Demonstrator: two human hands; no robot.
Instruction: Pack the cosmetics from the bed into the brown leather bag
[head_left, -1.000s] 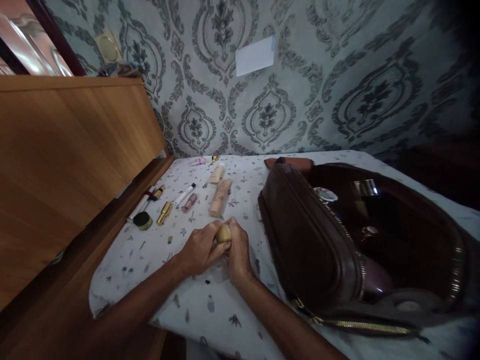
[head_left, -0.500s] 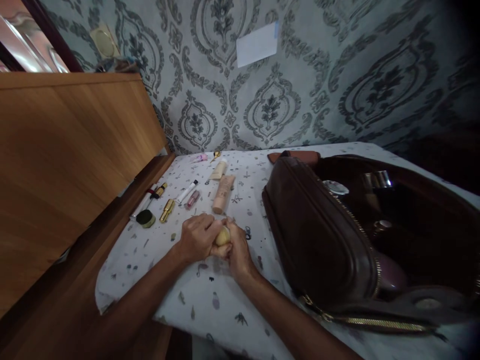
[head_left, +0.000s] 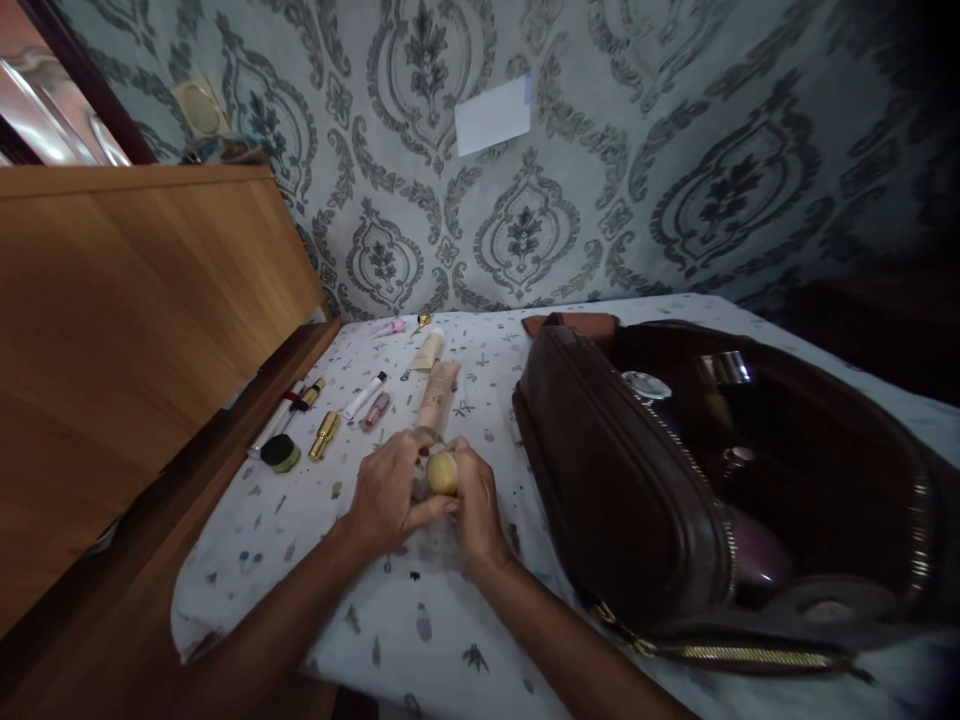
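Patterned wallpaper is rising behind a bed whose printed sheet (head_left: 420, 620) is carrying everything. Near its middle, a small yellowish round object (head_left: 442, 472) is being pinched between the left hand (head_left: 390, 497) and right hand (head_left: 474, 502), both closed on it, seemingly so it can be worked. An open brown bag (head_left: 630, 490) is lying toward the right edge, cosmetics (head_left: 325, 435) along the left edge.

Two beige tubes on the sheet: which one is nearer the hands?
The larger beige tube, its near end just beyond the left hand. The smaller beige tube lies farther back, toward the wall.
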